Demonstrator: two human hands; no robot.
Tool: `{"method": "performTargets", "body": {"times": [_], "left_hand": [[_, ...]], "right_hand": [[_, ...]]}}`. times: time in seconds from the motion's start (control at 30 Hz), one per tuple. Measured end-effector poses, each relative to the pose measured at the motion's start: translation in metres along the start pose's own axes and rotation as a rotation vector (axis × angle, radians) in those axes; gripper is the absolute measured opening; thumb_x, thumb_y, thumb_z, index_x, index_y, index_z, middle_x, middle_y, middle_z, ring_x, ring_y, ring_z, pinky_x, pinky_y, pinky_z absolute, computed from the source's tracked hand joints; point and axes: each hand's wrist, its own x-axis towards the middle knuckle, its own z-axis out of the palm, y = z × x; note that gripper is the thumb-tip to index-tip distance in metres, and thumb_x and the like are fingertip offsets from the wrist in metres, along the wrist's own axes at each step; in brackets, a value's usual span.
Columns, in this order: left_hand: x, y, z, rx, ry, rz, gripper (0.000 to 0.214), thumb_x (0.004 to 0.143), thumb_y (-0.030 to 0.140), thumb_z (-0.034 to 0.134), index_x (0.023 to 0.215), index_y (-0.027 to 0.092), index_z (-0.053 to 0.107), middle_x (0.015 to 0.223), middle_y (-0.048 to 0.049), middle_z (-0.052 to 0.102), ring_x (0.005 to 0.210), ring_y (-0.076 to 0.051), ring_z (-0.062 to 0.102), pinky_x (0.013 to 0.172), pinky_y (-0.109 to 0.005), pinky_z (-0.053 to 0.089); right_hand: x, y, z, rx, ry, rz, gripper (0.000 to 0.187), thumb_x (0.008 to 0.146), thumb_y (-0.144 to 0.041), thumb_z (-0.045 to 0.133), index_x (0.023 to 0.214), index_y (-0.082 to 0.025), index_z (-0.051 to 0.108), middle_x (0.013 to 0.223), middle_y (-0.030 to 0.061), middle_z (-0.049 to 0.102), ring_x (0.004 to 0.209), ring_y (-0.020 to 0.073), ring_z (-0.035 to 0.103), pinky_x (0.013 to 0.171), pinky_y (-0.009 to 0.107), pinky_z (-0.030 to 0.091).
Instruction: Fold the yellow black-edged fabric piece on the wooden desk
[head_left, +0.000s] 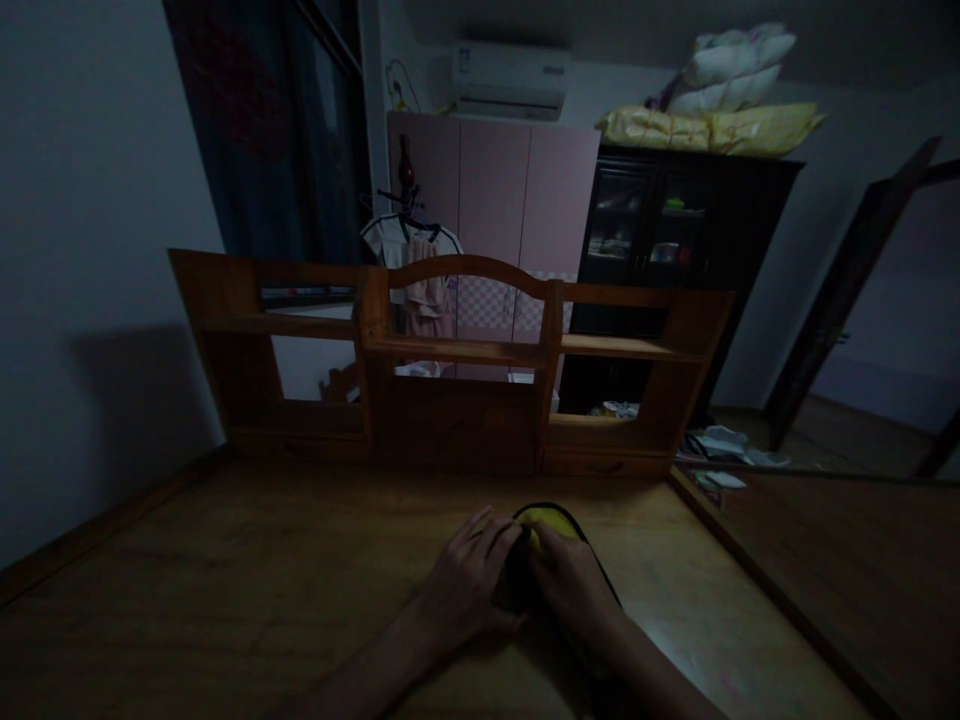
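Note:
In the head view, a dark, soft-looking item with a yellow inner face and a black rim, perhaps a pouch (553,517), lies on the wooden desk top (262,580). My left hand (466,578) is closed at its left edge, the fingertips bent over the dark rim. From the right, my right hand (574,580) grips a fold of the yellow part between thumb and fingers. The two hands nearly meet at the far end of the item. Its lower part is hidden by my right forearm and by shadow, so its exact kind is unclear.
A wooden shelf unit (457,350) stands along the back of the desk. A raised wooden edge (750,560) runs down the right side, and a wall (105,300) closes the left. Behind are a pink wardrobe (491,190) and a dark cabinet (690,200). Light is dim.

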Motion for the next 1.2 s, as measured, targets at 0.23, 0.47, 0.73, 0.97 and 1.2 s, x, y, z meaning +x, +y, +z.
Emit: {"method": "performTargets", "body": {"times": [0.23, 0.47, 0.73, 0.97, 1.2], "left_hand": [[-0.004, -0.001, 0.005, -0.002, -0.001, 0.016, 0.09, 0.064, 0.049, 0.08, 0.136, 0.014, 0.038, 0.128, -0.0164, 0.055, 0.121, -0.034, 0.053, 0.11, -0.056, 0.036], [-0.002, -0.001, -0.001, 0.045, -0.082, 0.082, 0.101, 0.061, 0.048, 0.085, 0.14, 0.013, 0.033, 0.132, -0.0175, 0.053, 0.125, -0.033, 0.051, 0.113, -0.056, 0.032], [-0.001, 0.0, -0.005, 0.141, -0.032, 0.087, 0.091, 0.076, 0.062, 0.068, 0.142, 0.012, 0.031, 0.13, -0.0181, 0.054, 0.119, -0.032, 0.056, 0.115, -0.06, 0.026], [0.0, -0.001, -0.006, 0.175, 0.039, 0.085, 0.081, 0.084, 0.064, 0.056, 0.141, 0.01, 0.033, 0.126, -0.0187, 0.055, 0.115, -0.032, 0.057, 0.113, -0.06, 0.029], [-0.001, -0.001, -0.005, 0.178, 0.029, 0.085, 0.084, 0.082, 0.064, 0.06, 0.14, 0.008, 0.035, 0.127, -0.0192, 0.054, 0.118, -0.033, 0.054, 0.114, -0.06, 0.027]], "right_hand": [[0.001, -0.008, -0.006, 0.171, -0.031, -0.104, 0.043, 0.092, -0.013, 0.046, 0.134, -0.024, 0.047, 0.123, 0.0107, 0.065, 0.11, 0.0224, 0.063, 0.092, 0.036, 0.05], [0.002, -0.005, -0.007, 0.201, -0.05, -0.107, 0.044, 0.089, -0.011, 0.047, 0.131, -0.023, 0.05, 0.119, 0.0103, 0.066, 0.108, 0.0227, 0.063, 0.092, 0.037, 0.05], [0.0, -0.003, -0.005, 0.123, -0.015, -0.05, 0.045, 0.09, -0.015, 0.048, 0.135, -0.022, 0.046, 0.118, 0.0107, 0.067, 0.106, 0.0245, 0.064, 0.09, 0.037, 0.05], [-0.002, -0.006, -0.007, 0.11, -0.011, -0.064, 0.048, 0.091, -0.02, 0.049, 0.139, -0.02, 0.041, 0.128, 0.0121, 0.062, 0.117, 0.0244, 0.058, 0.099, 0.039, 0.046], [-0.005, -0.002, -0.005, 0.088, -0.025, -0.073, 0.052, 0.09, -0.02, 0.051, 0.141, -0.019, 0.039, 0.132, 0.0128, 0.058, 0.121, 0.025, 0.055, 0.103, 0.041, 0.044]]}}
